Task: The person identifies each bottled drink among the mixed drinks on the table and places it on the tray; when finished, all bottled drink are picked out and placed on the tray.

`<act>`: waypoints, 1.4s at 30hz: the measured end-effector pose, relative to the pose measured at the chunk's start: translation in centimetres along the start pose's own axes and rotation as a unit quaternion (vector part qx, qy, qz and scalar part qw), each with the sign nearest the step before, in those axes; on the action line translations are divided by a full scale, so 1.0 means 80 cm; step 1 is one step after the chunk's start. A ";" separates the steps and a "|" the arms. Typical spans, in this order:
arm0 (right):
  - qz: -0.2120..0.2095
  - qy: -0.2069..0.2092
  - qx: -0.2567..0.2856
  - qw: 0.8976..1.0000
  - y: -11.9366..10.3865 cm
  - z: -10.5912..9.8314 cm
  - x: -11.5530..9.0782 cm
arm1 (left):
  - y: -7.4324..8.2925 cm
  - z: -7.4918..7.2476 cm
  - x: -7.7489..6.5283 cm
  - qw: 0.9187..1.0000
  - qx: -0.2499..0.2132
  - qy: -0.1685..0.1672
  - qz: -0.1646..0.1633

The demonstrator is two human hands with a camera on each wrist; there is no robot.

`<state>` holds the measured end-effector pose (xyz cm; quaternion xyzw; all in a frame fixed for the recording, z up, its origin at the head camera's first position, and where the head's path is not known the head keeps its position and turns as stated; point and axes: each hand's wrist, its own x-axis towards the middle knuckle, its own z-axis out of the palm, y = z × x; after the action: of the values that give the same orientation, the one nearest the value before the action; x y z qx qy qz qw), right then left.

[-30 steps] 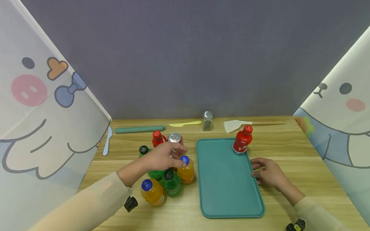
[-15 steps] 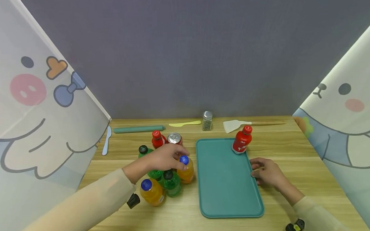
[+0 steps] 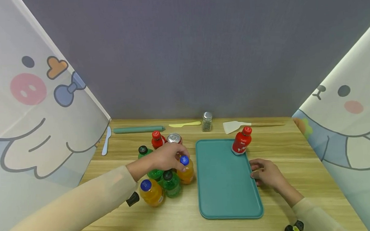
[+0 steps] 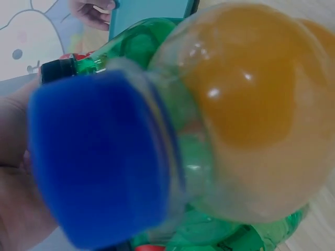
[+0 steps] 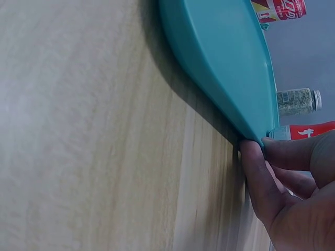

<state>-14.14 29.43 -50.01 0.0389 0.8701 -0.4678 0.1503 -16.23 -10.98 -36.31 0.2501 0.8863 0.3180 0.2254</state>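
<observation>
My left hand (image 3: 169, 158) grips the upper part of an orange juice bottle (image 3: 187, 174) with a blue cap, thumb on the near side and fingers behind; the bottle stands upright left of the tray. In the left wrist view, a nearer blue-capped juice bottle (image 4: 251, 110) blocks most of this grip. My right hand (image 3: 266, 172) pinches the right rim of the teal tray (image 3: 228, 185) between thumb and fingers, as the right wrist view also shows. At the tray's back right corner stands a red bottle (image 3: 241, 141).
Close around the left hand stand green bottles (image 3: 171, 187), another orange juice bottle (image 3: 152, 194), a red bottle (image 3: 158, 141) and a soda can (image 3: 174, 138). Along the back lie a green rod (image 3: 138, 129), a yellow knife (image 3: 185, 124), a shaker (image 3: 207, 122) and a spatula (image 3: 234, 126).
My left hand has shifted slightly right, and its thumb and fingers have closed in around the orange juice bottle. The right hand stays at the tray's rim; the bottles stand where they were.
</observation>
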 end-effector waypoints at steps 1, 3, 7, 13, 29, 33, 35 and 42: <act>0.000 -0.001 -0.001 1.000 0.000 0.000 0.000 | 0.000 0.001 0.000 1.000 -0.001 0.003 0.002; 0.002 -0.001 0.000 1.000 0.001 0.001 -0.001 | -0.001 0.003 -0.001 1.000 0.001 0.010 0.009; 0.003 0.000 0.001 1.000 0.001 0.002 -0.002 | -0.002 0.007 -0.003 1.000 0.009 0.019 0.018; 0.004 0.002 0.000 1.000 0.003 0.005 -0.004 | -0.005 0.009 -0.005 0.999 0.005 0.032 0.043; -0.003 0.005 0.003 1.000 0.003 0.005 -0.005 | 0.023 -0.018 -0.009 0.992 -0.006 0.104 0.066; -0.001 0.006 0.003 1.000 0.003 0.004 -0.004 | 0.033 -0.024 -0.006 0.989 -0.005 0.129 0.069; -0.002 0.005 0.003 1.000 0.003 0.004 -0.004 | 0.038 -0.027 -0.004 0.988 -0.013 0.137 0.067; -0.004 0.007 0.003 1.000 0.002 0.002 -0.003 | 0.052 -0.035 0.014 0.985 -0.095 0.128 0.068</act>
<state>-13.84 29.41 -50.20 0.0392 0.8698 -0.4710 0.1420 -17.43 -8.79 -31.85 0.2448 0.8545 0.4447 0.1101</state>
